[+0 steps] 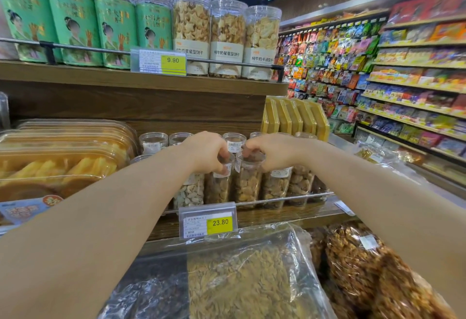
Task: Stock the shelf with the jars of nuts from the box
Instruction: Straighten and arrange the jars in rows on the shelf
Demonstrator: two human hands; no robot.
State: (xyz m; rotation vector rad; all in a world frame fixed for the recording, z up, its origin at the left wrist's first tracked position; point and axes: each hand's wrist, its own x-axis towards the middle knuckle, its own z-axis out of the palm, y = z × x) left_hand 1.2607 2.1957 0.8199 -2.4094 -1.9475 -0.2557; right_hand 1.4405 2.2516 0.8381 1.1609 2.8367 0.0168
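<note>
Tops of jars (pixel 247 185) beneath fingers (pixel 217 162)

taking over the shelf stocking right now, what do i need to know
Left hand: grips the top of a clear nut jar in the shelf's front row.
Right hand: grips the lid of the neighbouring jar, right beside it.
Done: a front row of jars stands behind the rail, with back-row jars behind.
Left: release both held jars, which look seated. The box is out of view, so how many remain is unknown.
</note>
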